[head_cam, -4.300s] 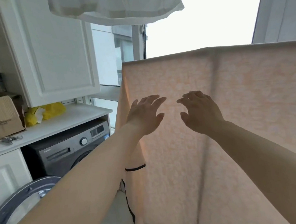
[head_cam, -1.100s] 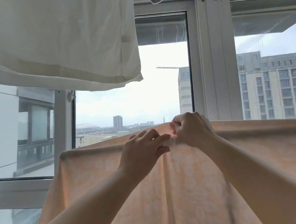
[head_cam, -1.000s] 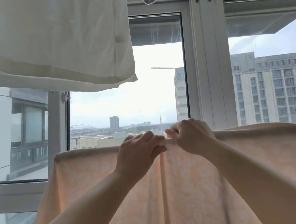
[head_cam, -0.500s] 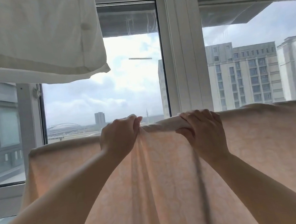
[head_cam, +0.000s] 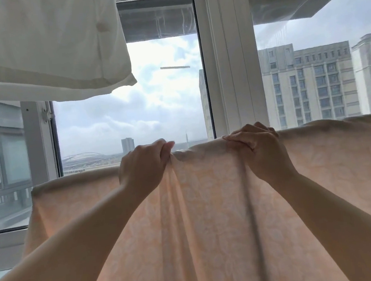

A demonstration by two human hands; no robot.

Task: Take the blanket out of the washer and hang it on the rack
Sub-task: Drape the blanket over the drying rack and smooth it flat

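The thin woven blanket [head_cam: 210, 217] is pale peach with a faint white floral pattern. The padded cloth hanging overhead [head_cam: 41, 45] is plain cream-white, and the window frame [head_cam: 229, 68] is white.

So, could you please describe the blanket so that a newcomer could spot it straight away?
Start at the big window; the blanket hangs across its lower part, gripped along its top edge by the left hand and right hand. It is peach with a faint pattern, unlike the plain white bedding hanging overhead.

Blanket [head_cam: 210, 217] before window [head_cam: 229, 68], seemingly over rail.
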